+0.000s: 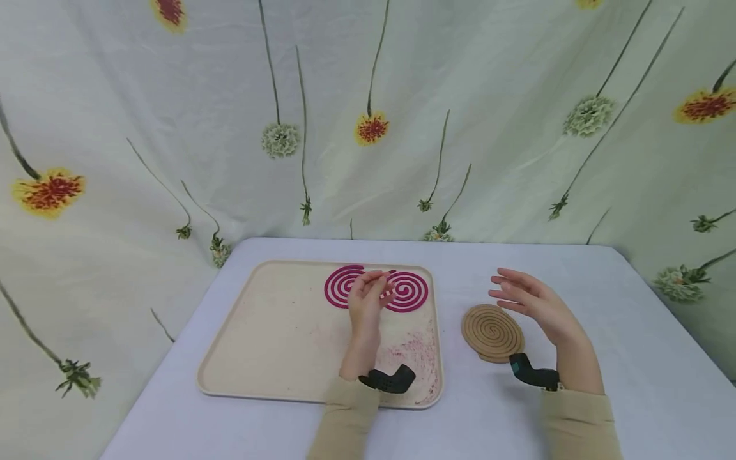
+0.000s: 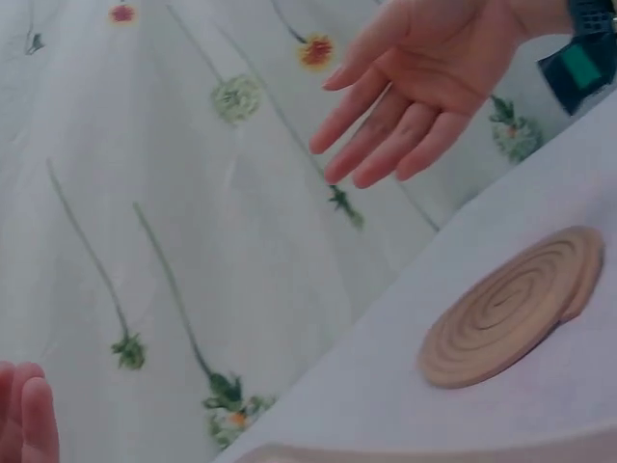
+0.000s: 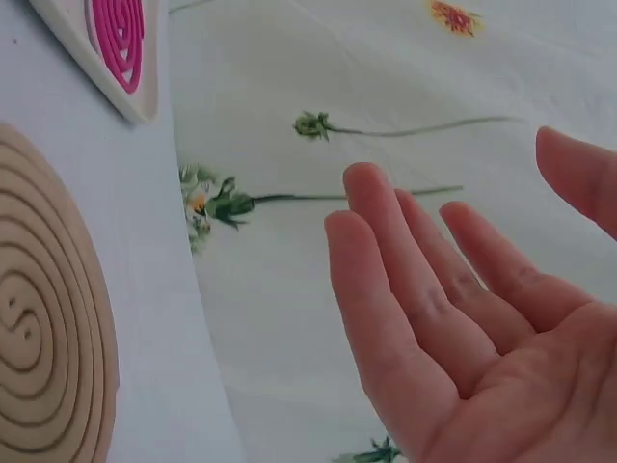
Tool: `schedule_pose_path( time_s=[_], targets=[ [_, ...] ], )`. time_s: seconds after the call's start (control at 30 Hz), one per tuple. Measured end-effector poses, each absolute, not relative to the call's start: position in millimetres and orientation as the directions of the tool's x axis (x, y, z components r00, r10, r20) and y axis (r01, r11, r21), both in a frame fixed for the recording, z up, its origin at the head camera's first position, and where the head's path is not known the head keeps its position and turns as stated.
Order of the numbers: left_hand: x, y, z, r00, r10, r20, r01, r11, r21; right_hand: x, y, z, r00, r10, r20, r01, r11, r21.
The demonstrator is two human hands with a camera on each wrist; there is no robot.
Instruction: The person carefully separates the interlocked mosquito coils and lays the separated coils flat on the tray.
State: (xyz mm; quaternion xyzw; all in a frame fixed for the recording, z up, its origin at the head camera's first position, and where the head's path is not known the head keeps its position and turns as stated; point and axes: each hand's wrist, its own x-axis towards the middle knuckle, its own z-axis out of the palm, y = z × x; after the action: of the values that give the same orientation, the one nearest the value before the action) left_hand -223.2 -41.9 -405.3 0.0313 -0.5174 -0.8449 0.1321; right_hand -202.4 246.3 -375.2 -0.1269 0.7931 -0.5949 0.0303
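Observation:
Two magenta mosquito coils, the left one and the right one, lie side by side on a cream tray. My left hand is raised over the tray and partly hides the coils. Its fingertips show at the corner of the left wrist view, with nothing visible held. To the right of the tray, a brown mosquito coil lies on the table over another whose edge peeks out. Beside it hovers my right hand, holding nothing; the right wrist view shows its fingers extended and palm bare.
A white-covered table carries everything. Pink smudges and crumbs mark the tray's right side. Behind the table hangs a flower-printed curtain. Dark camera mounts are strapped to both wrists.

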Motion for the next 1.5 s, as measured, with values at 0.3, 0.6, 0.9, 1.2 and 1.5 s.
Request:
schedule_pose_path(
  time_s=[0.3, 0.6, 0.9, 1.2, 1.5],
  targets=[
    [-210.0, 16.6, -427.6, -0.986, -0.151, 0.077, 0.140, -0.467, 0.873, -201.1, 296.8, -403.2, -0.990, -0.123, 0.070, -0.092, 0.186, -0.978],
    [-194.5, 52.1, -444.8, -0.997, -0.069, 0.033, 0.058, -0.395, 0.917, -205.1, 305.3, -425.1, -0.988, -0.139, -0.072, 0.041, 0.214, -0.976],
    [-192.2, 64.1, -451.4, -0.998, 0.057, -0.006, -0.015, -0.157, 0.988, -207.7, 299.7, -433.9, -0.977, -0.166, -0.135, 0.085, 0.277, -0.957],
    [-189.1, 72.2, -452.3, -0.982, 0.137, -0.127, -0.140, -0.088, 0.986, -207.4, 301.5, -436.8, -0.977, -0.127, -0.169, 0.134, 0.247, -0.960],
    [-188.2, 72.0, -455.3, -0.983, 0.140, -0.115, -0.133, -0.128, 0.983, -209.6, 302.1, -443.1, -0.973, -0.114, -0.200, 0.167, 0.248, -0.954]
  ],
)
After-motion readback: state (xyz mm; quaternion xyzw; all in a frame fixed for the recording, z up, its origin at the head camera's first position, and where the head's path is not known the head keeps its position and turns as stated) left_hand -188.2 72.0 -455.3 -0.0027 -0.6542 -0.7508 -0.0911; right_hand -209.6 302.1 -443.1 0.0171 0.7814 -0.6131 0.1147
